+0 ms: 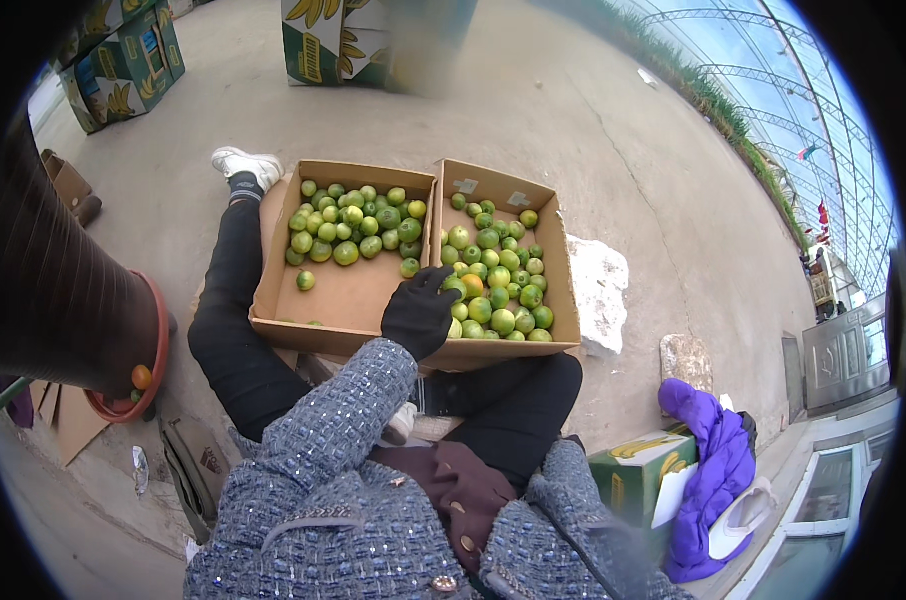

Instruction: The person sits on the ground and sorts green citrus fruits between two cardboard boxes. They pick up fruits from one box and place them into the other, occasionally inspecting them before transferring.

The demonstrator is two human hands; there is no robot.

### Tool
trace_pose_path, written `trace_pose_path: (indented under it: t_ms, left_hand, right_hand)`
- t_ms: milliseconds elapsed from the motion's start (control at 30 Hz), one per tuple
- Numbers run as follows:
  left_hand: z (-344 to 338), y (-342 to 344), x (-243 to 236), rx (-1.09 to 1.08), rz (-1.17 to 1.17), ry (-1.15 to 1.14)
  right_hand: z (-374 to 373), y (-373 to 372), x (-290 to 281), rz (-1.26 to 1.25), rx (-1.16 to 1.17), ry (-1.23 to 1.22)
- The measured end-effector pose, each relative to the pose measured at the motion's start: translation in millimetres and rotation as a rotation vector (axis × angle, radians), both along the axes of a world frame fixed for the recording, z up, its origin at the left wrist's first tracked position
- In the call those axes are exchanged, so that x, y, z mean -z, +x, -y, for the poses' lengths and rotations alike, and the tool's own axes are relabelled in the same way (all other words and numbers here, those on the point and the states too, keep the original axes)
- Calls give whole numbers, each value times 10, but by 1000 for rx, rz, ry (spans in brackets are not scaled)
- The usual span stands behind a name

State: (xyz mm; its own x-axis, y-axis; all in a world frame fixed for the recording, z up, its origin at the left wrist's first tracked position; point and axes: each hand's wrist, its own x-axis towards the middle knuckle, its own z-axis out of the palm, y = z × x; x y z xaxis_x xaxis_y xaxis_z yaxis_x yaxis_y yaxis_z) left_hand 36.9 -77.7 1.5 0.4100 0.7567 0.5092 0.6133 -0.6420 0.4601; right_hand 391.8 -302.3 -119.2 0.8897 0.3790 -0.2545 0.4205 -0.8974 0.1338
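Loose green fruit (346,253) in the left box (358,292) could roll if tipped; now the gloved left hand (418,312) crosses the dividing walls (434,225), grip impossible to tell: hard pressing could bruise fruit crowding the right box (565,312)! Right hand unseen.

Mostly green fruits (501,277), brown boxes (351,292)

The left arm (323,425) reaches from the near left toward the centre; its black-gloved left hand (420,312) is back-up, the grip unclear. The right arm (573,490) hangs low at near right. The left leg (223,290) extends far left; the right leg (533,390) is folded.
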Motion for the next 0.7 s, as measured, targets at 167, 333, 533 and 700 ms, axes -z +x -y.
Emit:
trace_pose_path:
  t_ms: [167, 333, 533, 700]
  left_hand:
    - [1, -118, -182, 322, -296, -30]
    - [-59, -58, -50, 256, -399, -145]
    - [27, -117, -255, 225, -292, -350]
    - [32, -7, -22, 211, -206, -412]
  right_hand:
    - [-219, -177, -272, -48, -81, 243]
    - [-616, -367, -1018, -186, -179, 626]
    - [-1040, -1033, -1635, -387, -299, 879]
    - [-1217, -1972, -1738, -568, -436, 865]
